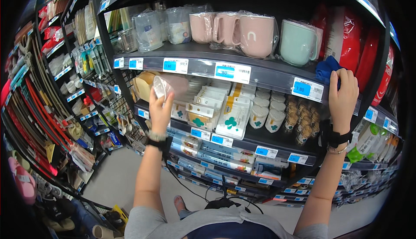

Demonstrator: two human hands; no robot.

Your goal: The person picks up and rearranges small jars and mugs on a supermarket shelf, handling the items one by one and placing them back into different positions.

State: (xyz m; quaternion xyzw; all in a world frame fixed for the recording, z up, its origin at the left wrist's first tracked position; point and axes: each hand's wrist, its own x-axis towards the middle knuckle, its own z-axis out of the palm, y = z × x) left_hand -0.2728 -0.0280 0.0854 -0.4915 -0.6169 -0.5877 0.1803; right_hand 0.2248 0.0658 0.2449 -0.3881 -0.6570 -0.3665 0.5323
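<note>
My left hand (160,109) is raised in front of the shelves, its fingers closed on a pale pink mug in clear plastic (173,84); part of it is blurred. My right hand (344,87) grips a dark blue cloth (328,69) at the front edge of the upper shelf (273,71). Just left of the cloth stands a mint green mug (298,41) in clear wrap. Farther left along that shelf are wrapped pink mugs (257,35) and clear plastic cups (147,31).
Below hang white packs with green clover marks (234,113), beside bundles of cotton swabs or picks (268,111). Red packages (351,40) fill the upper right. Long-handled goods (34,122) line the left rack. A black cable (184,182) hangs near my body above the grey floor (115,169).
</note>
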